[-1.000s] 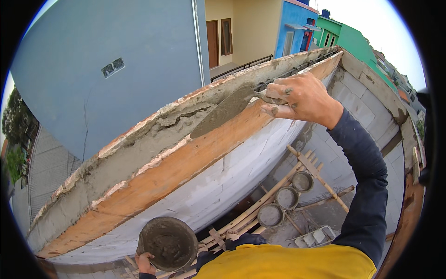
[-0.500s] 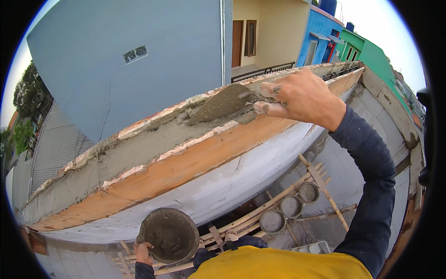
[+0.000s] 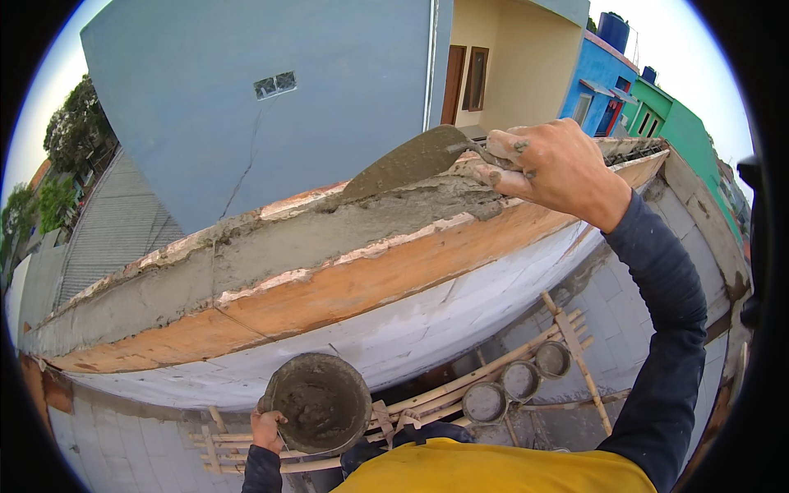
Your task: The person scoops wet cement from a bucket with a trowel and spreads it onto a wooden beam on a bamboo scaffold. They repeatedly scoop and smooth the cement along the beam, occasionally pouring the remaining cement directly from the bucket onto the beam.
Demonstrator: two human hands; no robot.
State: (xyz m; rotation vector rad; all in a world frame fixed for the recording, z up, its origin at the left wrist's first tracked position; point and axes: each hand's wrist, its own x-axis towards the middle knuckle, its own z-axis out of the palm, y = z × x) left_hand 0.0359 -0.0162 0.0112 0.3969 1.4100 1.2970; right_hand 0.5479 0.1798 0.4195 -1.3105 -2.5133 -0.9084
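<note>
Ahead of the left hand (image 3: 267,430), mortar (image 3: 271,242) lay along the top of the wall (image 3: 460,308). That hand's fingers were curled closed over the edge of a bucket (image 3: 329,368) just to its right. Farther right, the trowel (image 3: 407,164) was tilted, blade pointing leftward, tip by the mortar's far edge. Below the right hand (image 3: 567,171), three pails (image 3: 485,421) stood beside poles (image 3: 436,384). This hand was nearly closed, gripping the trowel's handle.

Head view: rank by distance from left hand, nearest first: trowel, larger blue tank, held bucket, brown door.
From the left hand:
1. Held bucket: in its grip.
2. Trowel: in the right hand, at the wall top.
3. Brown door: on the cream building beyond.
4. Larger blue tank: far background, upper right.
</note>
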